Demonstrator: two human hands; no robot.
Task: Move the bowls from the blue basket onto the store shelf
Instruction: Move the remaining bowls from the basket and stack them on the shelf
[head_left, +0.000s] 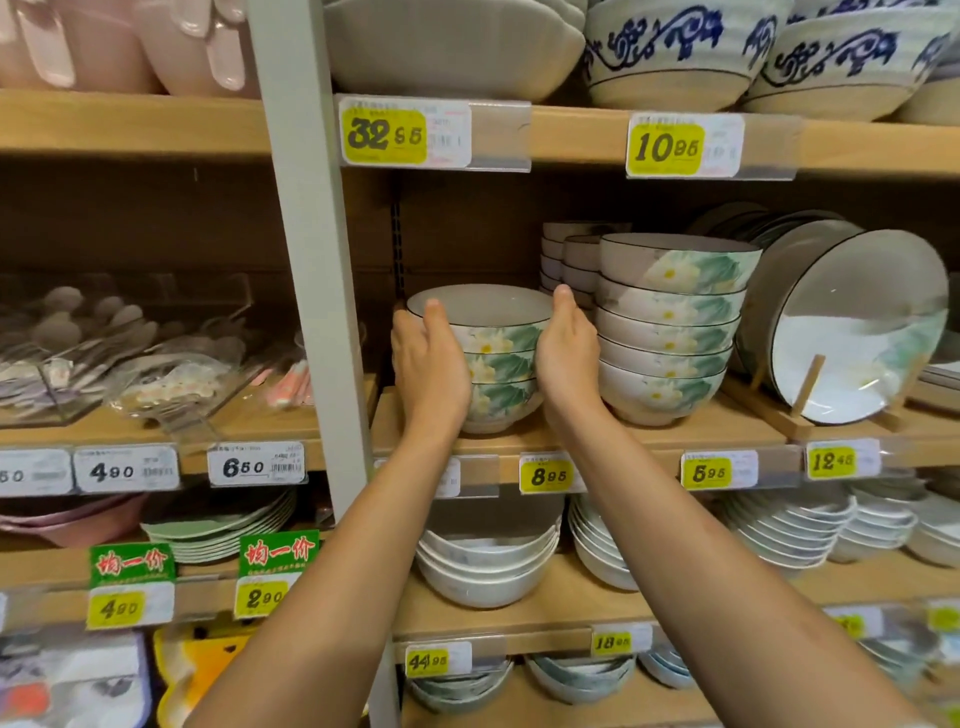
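Bowls (493, 358), three in a stack, sit between the two hands. Their foot looks to be down on the store shelf (571, 441). The left hand (431, 358) hugs one side with its fingers bent round the far curve and its thumb up by the rim. The right hand (566, 348) hugs the other side. Its fingers are mostly hidden behind the palm, but it cups the stack too.

Here is what I worry about. Just past the right hand's fingers stands a taller stack (670, 327) of the same bowls, very near. If I pull that hand out fast, the knuckles could bump it and make it wobble. Just past the left fingers is the grey post (311, 208), so that side is tight too. If I let go with one hand first, the top bowl could slide.

The bowls are round and deep. They look smooth, shiny and hard, with green leaves, pale yellow flowers and a thin dark rim. I think they would chip easily.
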